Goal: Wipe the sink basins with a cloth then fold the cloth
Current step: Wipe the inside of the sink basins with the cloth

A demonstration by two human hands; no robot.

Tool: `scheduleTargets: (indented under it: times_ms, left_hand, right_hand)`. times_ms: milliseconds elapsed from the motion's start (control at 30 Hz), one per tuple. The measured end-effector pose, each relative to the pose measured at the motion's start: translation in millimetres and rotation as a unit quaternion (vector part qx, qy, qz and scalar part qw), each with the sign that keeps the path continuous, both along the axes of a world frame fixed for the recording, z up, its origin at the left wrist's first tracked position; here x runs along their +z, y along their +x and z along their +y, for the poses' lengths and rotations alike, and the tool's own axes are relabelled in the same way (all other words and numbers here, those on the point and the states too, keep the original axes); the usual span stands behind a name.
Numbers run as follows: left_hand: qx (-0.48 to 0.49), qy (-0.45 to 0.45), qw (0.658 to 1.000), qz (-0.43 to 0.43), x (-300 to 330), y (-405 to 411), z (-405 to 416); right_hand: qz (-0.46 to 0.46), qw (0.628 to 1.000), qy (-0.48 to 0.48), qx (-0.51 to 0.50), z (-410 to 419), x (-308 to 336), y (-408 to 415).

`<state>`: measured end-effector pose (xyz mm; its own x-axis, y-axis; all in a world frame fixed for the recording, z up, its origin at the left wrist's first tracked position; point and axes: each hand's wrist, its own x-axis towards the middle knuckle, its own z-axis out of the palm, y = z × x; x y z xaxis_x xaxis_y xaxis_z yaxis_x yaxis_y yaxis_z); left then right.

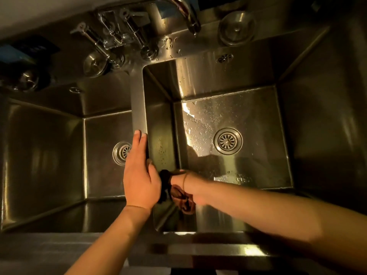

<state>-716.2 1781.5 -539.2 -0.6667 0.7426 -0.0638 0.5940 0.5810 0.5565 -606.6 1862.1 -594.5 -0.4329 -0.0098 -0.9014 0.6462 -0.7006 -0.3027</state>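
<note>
Left hand [139,171] flat on divider [138,108] between basins, fingers straight, holding nothing. Right hand [186,187] low in right basin [234,108] at near-left corner — fingers curled round dark cloth [183,201], bunched against near wall. Cloth lies just right of left hand, below rim. Droplets on basin floor toward far-left, around drain [227,141] — likely next sweep runs away from near wall.

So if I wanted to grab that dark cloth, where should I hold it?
Probably by the loose end hanging below the right hand, low against the right basin's left wall. The cloth is bunched in that hand, so only this dangling part is free. Come from the near edge, reaching down, since the left hand rests on the divider beside it.
</note>
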Motion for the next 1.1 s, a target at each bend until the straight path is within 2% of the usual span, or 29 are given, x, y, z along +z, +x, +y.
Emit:
scheduleTargets:
  times_ms: [100, 233, 367, 567, 700, 800, 967, 1100]
  left_hand:
    - [-0.012, 0.005, 1.000, 0.005, -2.1, -3.7, 0.0]
    - [-0.014, 0.004, 1.000, 0.002, -3.7, -4.1, 0.2]
    - [-0.018, 0.002, 1.000, 0.006, -4.4, -4.8, 0.5]
    - [-0.017, -0.011, 1.000, 0.007, -2.4, -5.5, 1.4]
    - [-0.013, -0.030, 0.999, 0.002, 2.5, -4.8, 2.4]
    - [-0.015, -0.039, 0.999, -0.002, 3.5, -5.9, 3.6]
    - [-0.012, -0.046, 0.999, -0.005, 3.7, -5.8, 3.2]
    - [-0.016, -0.040, 0.999, -0.005, 3.2, -7.6, 4.0]
  right_hand:
    - [0.076, 0.983, 0.114, 0.123, 25.6, 11.0, 37.5]
    - [0.131, 0.920, 0.253, 0.269, 39.6, 43.5, 77.8]
    - [0.137, 0.875, 0.304, 0.350, 16.3, 68.6, 101.0]
    - [0.118, 0.866, 0.282, 0.397, -20.5, 56.8, 67.0]
    - [0.098, 0.871, 0.211, 0.433, -28.7, 27.0, 36.1]
    - [0.098, 0.875, 0.197, 0.430, -22.3, 5.6, 28.8]
    - [0.049, 0.867, 0.158, 0.471, 6.2, -24.5, 48.3]
    - [-0.011, 0.862, 0.153, 0.483, 41.7, -37.7, 94.7]
